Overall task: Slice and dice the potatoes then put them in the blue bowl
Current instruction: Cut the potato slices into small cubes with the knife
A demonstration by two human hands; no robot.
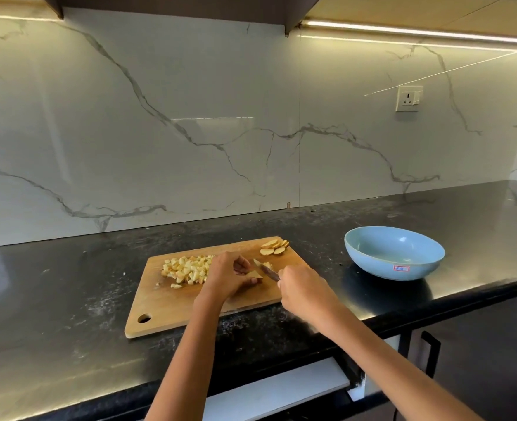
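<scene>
Step in hand: dicing, by my reading. The left hand (229,273) steadies a potato slice (254,274) on the cutting board (190,305) while the right hand (304,291) works a knife (267,270) just beside it.

Left hand: fingers curled down over the slice, thumb and fingertips pinching its near edge; the wrist is bent, with the forearm coming up from below.

Right hand: closed round the knife handle, knuckles up, the blade pointing away and to the left towards the left hand's fingertips. The blade is small and dark in this view, so I cannot say whether its edge is touching the potato or just above it.

Diced potato: a heap of diced cubes (185,270) lies on the left part of the board, partly behind the left hand.

Uncut slices: a few round slices (273,247) overlap at the far right corner of the board, apart from both hands.

Blue bowl: the blue bowl (393,253) stands on the black counter (53,299) to the right of the board, near it but not touching; no potato shows inside.

Progress: about midway, I judge. Much is diced, several slices wait, nothing is in the bowl.

Next move calls for: keeping the curled fingertips clear of the blade, cutting the held slice through, then fetching the far slices.
</scene>
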